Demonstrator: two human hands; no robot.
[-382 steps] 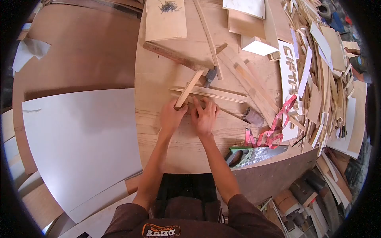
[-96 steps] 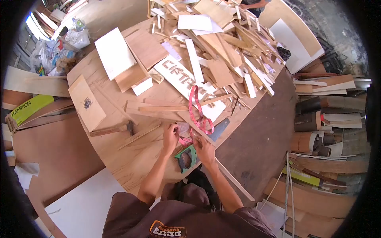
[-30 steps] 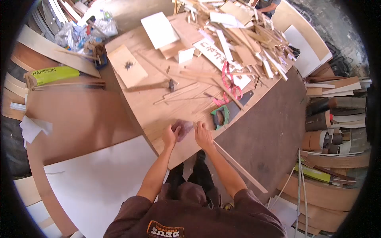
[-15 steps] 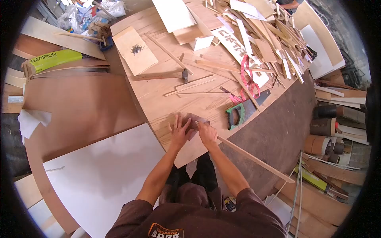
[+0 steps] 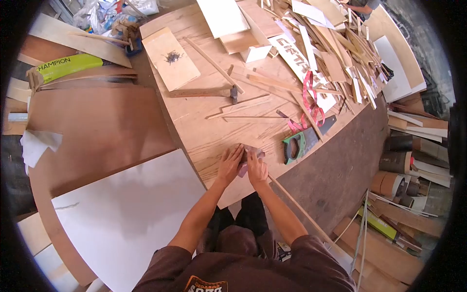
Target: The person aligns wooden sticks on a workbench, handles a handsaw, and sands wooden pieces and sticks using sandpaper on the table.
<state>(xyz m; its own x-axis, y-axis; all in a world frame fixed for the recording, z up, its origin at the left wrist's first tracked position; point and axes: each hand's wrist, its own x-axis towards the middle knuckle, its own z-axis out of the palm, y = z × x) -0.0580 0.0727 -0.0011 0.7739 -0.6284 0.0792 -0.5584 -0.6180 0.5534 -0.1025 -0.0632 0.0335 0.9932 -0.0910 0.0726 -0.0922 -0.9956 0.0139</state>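
Right grip (image 5: 256, 170) clamped on brown sheet (image 5: 242, 171), left grip (image 5: 229, 167) flat on it, handsaw (image 5: 310, 138) near.

One saw (image 5: 309, 138), one hammer (image 5: 209, 92) (apparently one sandpaper (image 5: 242, 170) piece).

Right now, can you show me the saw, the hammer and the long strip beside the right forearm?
Saw (image 5: 310, 137): head view, on the blade near its handle.
Hammer (image 5: 204, 91): head view, on its wooden handle.
Strip (image 5: 300, 207): head view, partway along its length.
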